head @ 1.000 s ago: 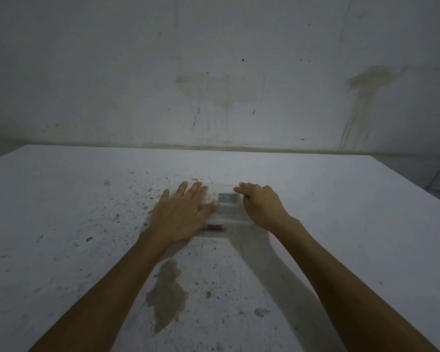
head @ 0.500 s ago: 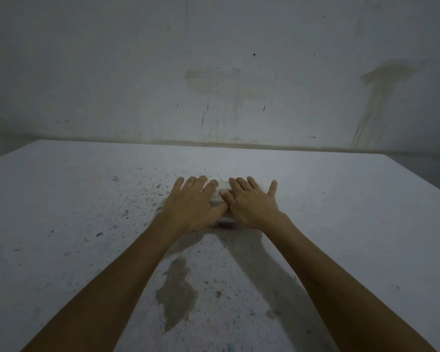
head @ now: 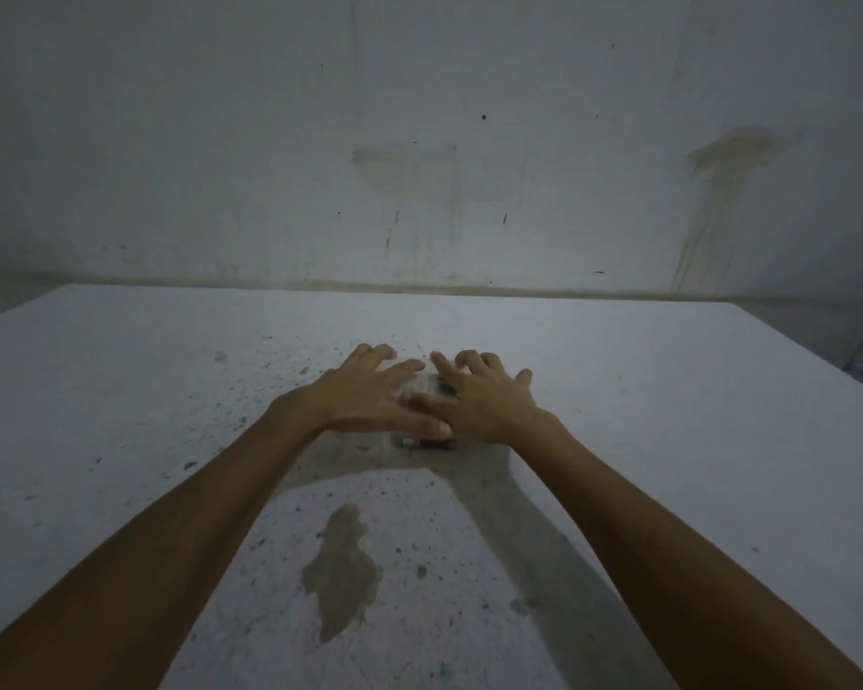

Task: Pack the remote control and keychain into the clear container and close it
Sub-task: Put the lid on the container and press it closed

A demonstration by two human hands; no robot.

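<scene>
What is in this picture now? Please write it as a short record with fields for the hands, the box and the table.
left hand: flat, palm down on the clear box
right hand: flat, palm down on the box, beside the left hand
clear box: on the table, mostly hidden under the hands
box contents: too hidden to tell
table: white, speckled, with a brown stain near the front

head: worn high | faces forward-down across table (head: 120,390) toward wall (head: 220,141) | single view
</scene>
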